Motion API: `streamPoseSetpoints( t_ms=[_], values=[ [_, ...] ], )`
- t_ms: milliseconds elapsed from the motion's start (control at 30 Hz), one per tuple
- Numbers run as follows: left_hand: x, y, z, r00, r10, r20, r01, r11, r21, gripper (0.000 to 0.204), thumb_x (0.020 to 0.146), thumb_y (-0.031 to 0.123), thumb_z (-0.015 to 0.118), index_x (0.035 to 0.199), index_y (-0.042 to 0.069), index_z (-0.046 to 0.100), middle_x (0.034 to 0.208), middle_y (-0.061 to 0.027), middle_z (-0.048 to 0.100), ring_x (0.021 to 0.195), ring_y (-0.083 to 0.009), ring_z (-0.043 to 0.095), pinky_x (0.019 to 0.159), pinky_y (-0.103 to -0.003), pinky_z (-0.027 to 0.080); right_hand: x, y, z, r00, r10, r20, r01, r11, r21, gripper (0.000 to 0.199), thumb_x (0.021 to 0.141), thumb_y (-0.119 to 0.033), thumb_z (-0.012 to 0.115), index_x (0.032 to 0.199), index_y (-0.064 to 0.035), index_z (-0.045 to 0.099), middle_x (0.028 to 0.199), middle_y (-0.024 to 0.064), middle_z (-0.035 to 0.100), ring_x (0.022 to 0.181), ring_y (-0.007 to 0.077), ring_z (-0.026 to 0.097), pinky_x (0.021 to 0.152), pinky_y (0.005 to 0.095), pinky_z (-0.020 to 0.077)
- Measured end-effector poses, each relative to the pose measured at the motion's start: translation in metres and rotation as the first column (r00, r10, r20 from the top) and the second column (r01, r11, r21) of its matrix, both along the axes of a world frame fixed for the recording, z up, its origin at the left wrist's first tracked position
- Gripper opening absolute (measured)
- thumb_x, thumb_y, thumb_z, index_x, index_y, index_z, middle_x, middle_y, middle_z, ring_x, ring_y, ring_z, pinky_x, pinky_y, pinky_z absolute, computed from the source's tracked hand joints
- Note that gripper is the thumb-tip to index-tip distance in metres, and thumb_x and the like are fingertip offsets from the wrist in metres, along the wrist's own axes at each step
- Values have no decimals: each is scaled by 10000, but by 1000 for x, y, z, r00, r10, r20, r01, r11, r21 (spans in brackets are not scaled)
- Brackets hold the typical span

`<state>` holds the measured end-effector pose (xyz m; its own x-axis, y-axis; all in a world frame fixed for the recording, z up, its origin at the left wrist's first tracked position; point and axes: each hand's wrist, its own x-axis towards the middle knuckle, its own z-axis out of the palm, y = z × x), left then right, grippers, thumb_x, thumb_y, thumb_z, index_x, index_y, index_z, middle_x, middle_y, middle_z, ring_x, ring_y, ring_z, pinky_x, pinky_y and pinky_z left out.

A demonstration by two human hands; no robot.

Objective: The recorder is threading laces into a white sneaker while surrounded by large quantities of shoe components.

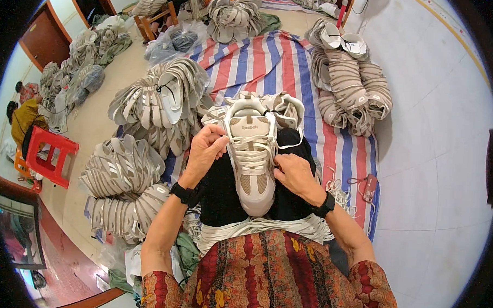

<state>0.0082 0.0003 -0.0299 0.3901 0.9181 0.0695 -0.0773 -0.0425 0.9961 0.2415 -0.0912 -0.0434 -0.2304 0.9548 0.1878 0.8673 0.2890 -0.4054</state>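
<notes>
A beige and white sneaker [254, 191] with cream laces lies on my black-clad lap, its toe toward me. Cream shoelace [253, 155] crosses its tongue in several rows. At the shoe's left edge, near the upper eyelets, my left hand [205, 151] is closed in a pinch on the shoelace. My right hand [298, 176] rests lower against the shoe's right side with its fingers curled; whatever they hold is hidden. A loose lace loop hangs from the right eyelets above that hand. Behind the collar lie further beige shoe uppers [285, 109].
Bundled shoe uppers [122, 168] are heaped on my left, with more stacks [349, 84] at the right by the white wall. Striped sheeting [263, 65] covers the floor ahead. Loose laces [265, 226] lie across my lap. A red stool [51, 157] and a seated person [24, 116] are farther left.
</notes>
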Motion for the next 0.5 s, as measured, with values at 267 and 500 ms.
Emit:
streamPoseSetpoints(
  t_ms=[267, 500],
  values=[
    [3, -3, 6, 999, 23, 35, -21, 999, -45, 118, 837, 84, 585, 919, 47, 509, 619, 32, 530, 523, -19, 442, 449, -148, 327, -3, 12, -2, 889, -51, -455, 103, 991, 90, 110, 736, -124, 604, 766, -28, 560, 703, 107, 507, 648, 265, 533, 585, 340, 431],
    [4, -1, 6, 997, 34, 70, -29, 997, -69, 118, 835, 37, 558, 923, 71, 487, 606, 52, 479, 471, -15, 369, 385, -153, 240, 14, 14, 21, 984, -151, -91, 177, 858, 482, 77, 729, -30, 571, 781, -37, 514, 593, 97, 525, 505, 248, 538, 483, 330, 418]
  ],
)
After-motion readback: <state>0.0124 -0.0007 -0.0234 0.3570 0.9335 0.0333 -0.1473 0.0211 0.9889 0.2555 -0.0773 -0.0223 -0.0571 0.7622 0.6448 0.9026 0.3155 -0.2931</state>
